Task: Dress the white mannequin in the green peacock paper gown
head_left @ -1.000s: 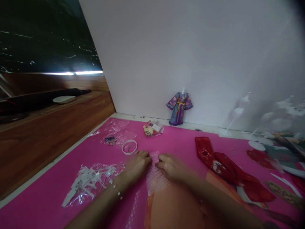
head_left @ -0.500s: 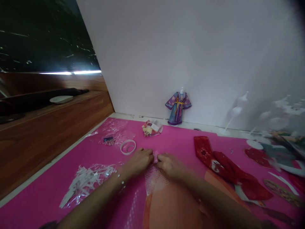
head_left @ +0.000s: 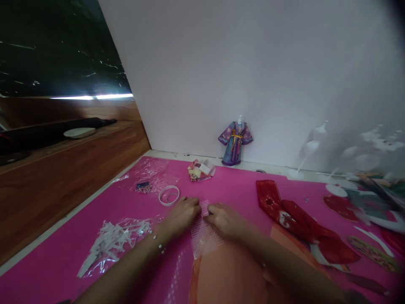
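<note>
A clear sheet covered in rows of small white dots [head_left: 205, 240] lies in front of me, its lower end against an orange piece [head_left: 230, 274]. My left hand [head_left: 186, 213], with a beaded bracelet at the wrist, has its fingers curled down on the sheet's left edge. Opposite it, my right hand [head_left: 223, 217] is closed, thumb and forefinger together on the sheet's upper part. Whether a single dot is between those fingertips is too small to tell. Just beyond my left hand is a white tape roll [head_left: 169, 196].
A clear bag of white strips [head_left: 110, 242] lies left. Behind are a crumpled fabric piece [head_left: 200, 170] and a small purple robe on a stand [head_left: 236, 141] by the wall. Red garments [head_left: 303, 221] lie right, with white doll stands [head_left: 311, 147] beyond.
My left hand has shifted slightly left and my fingertips stand a little farther apart. The right hand stays nearly in place; the whole view has drifted slightly.
</note>
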{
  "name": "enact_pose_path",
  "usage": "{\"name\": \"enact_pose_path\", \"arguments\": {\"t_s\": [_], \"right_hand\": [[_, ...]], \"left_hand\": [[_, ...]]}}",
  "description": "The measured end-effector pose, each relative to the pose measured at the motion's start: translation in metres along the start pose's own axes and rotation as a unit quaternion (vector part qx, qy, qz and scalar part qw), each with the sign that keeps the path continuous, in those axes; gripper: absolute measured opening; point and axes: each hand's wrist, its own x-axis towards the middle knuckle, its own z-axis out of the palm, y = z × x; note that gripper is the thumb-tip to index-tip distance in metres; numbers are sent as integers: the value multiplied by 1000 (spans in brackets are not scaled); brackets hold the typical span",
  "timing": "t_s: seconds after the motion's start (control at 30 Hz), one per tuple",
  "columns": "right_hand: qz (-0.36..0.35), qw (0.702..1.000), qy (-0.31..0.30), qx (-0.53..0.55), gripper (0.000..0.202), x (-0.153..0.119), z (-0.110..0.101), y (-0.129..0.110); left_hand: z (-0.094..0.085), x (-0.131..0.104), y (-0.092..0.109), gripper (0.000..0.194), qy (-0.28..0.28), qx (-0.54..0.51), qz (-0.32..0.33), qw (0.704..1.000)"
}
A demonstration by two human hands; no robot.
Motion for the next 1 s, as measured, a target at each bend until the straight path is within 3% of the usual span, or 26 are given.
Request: {"name": "enact_pose_path", "arguments": {"t_s": [0.23, 0.43, 0.63, 1.0], "right_hand": [[16, 998, 16, 51, 19, 1, 5, 1], [34, 993, 39, 106, 20, 2, 12, 3], [66, 988, 63, 127, 23, -3, 11, 9], [62, 989, 51, 126, 23, -16, 4, 6]], "left_hand": [[-5, -4, -4, 16, 5, -10, 5, 1000], [-9, -25, 5, 17, 7, 10, -11, 1000], [2, -44, 19, 19, 6, 38, -2, 999], [16, -46, 17, 17, 34, 61, 22, 997]]}}
